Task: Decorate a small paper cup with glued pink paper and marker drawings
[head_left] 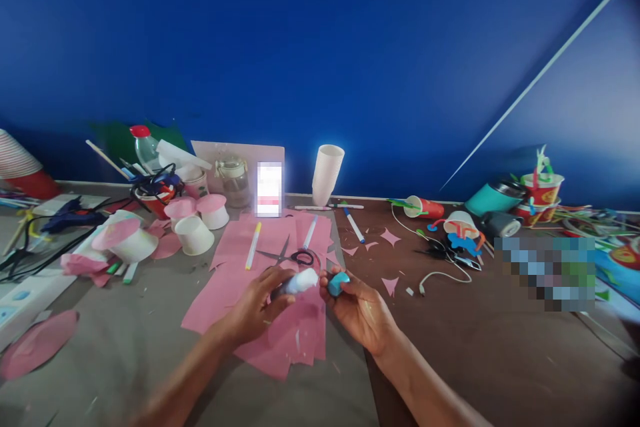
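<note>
Left hand (260, 303) gripping glue stick (299, 282), holding it tilted above pink paper sheets (240, 293). Right hand (357, 307) pinching blue cap (339, 283) between fingertips, just beside stick tip, not touching. Scissors (290, 256) lying on pink paper behind hands.

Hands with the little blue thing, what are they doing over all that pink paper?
A person's left hand holds a white tube with a blue end, likely a glue stick. The right hand pinches its blue cap, already off. Both hover over pink paper sheets on the table. Scissors, markers and white paper cups with pink tops lie around.
</note>
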{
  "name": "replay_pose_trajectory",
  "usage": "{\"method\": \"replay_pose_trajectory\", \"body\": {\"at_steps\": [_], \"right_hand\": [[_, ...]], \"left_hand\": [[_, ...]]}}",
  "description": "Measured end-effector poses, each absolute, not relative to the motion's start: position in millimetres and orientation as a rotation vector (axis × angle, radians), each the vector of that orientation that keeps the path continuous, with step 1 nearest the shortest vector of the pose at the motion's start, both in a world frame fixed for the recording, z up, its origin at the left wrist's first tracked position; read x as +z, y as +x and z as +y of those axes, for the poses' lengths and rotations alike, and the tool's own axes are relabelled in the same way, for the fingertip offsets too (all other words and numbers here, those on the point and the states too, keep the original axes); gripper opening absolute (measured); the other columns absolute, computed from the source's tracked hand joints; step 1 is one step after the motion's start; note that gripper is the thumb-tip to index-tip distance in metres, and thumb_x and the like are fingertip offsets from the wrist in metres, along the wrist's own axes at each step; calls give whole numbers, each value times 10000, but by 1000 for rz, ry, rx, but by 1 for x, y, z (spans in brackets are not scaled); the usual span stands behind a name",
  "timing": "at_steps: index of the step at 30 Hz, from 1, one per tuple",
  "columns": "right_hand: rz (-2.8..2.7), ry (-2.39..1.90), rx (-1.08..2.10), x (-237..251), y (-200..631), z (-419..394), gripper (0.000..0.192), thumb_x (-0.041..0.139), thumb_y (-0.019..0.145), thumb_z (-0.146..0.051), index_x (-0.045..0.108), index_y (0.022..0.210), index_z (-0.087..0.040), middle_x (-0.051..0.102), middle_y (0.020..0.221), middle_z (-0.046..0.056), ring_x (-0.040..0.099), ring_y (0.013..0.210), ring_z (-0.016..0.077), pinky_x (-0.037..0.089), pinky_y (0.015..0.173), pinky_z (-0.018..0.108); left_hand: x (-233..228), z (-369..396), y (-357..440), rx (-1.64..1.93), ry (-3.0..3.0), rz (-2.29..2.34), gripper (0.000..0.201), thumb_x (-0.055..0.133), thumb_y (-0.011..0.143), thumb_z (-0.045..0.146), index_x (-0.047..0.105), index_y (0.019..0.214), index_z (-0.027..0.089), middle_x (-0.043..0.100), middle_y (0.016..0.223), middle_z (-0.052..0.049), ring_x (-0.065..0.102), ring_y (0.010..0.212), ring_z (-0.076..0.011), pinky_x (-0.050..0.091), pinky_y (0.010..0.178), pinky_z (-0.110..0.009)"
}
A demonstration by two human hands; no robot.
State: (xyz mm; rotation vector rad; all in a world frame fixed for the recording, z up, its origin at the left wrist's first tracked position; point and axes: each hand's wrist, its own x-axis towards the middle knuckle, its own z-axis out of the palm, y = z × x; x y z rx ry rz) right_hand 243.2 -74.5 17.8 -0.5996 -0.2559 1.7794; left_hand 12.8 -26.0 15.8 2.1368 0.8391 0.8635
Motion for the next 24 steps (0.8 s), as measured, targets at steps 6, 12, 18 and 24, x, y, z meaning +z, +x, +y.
{"method": "replay_pose_trajectory", "body": {"at_steps": [6,12,18,24], "right_hand": [[-245,-586,1737,11,243,-70,319,931,657,-253,737,905,-203,771,932,24,730,889,169,583,860,298],[-270,-614,1713,13,237,-71,319,938,649,-289,728,879,-219,710,759,-38,649,672,113,549,685,241],[-372,-723,1622,21,240,-73,317,921,516,-175,677,716,-205,708,767,-23,658,733,147,533,782,281],[-757,-899,1516,15,223,-83,470,900,647,-512,698,940,-205,510,513,-87,427,481,88,350,507,215]], "left_hand": [[11,-23,12,891,2190,807,373,545,989,478,659,1163,169,688,1029,-113,643,897,-214,520,801,-312],[12,-24,13,866,2199,816,341,566,979,450,668,1144,170,685,992,-103,639,869,-213,519,783,-309],[16,-25,12,848,2078,903,375,495,993,469,658,1136,164,695,978,-103,640,862,-224,521,784,-328],[7,-32,19,818,1775,840,471,406,1007,570,553,1245,190,596,797,-16,552,666,-163,501,663,-300]]}}
